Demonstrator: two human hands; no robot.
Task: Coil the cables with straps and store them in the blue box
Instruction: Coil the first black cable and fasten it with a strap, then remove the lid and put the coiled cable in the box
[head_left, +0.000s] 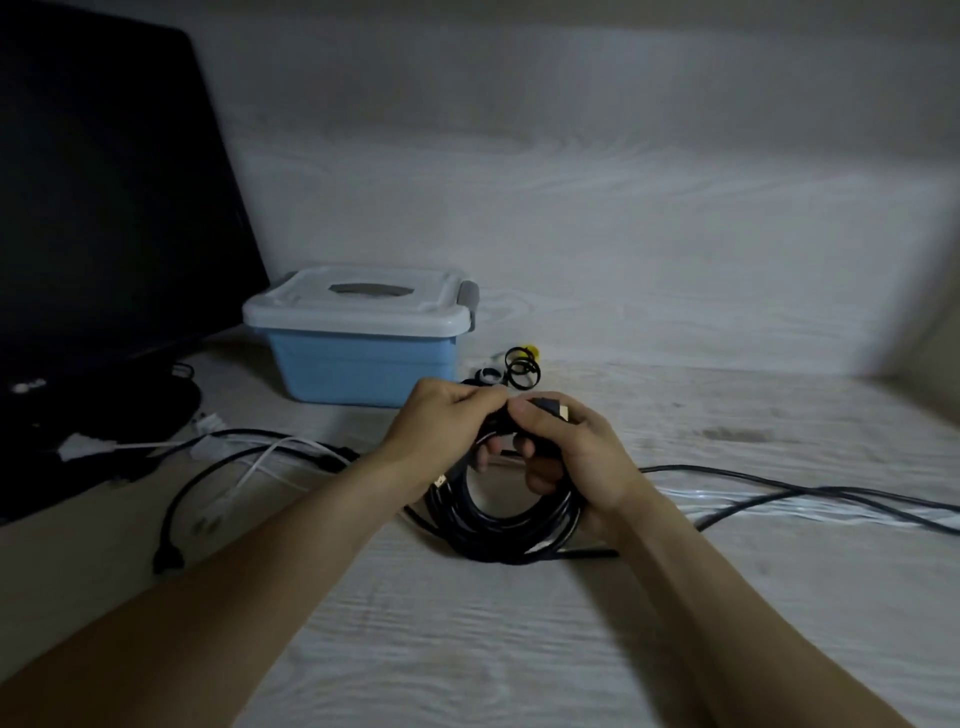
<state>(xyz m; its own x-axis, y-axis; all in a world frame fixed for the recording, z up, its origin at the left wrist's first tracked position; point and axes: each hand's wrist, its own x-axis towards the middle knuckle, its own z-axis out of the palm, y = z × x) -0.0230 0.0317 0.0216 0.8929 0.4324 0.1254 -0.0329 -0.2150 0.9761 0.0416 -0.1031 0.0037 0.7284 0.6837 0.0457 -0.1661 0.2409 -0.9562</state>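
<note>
Head view: my left hand (451, 415) and right hand (558, 447) curl their fingers around the top of the coiled black cable (501, 512), its lower loops resting on the desk (467, 623); springy and light, best pinched where loops bunch

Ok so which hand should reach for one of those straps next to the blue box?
Probably the left hand. The right hand grips the coiled black cable along with its connector end, so it keeps the coil together. The straps lie just beyond both hands, and the left holds only the coil's top.
</note>
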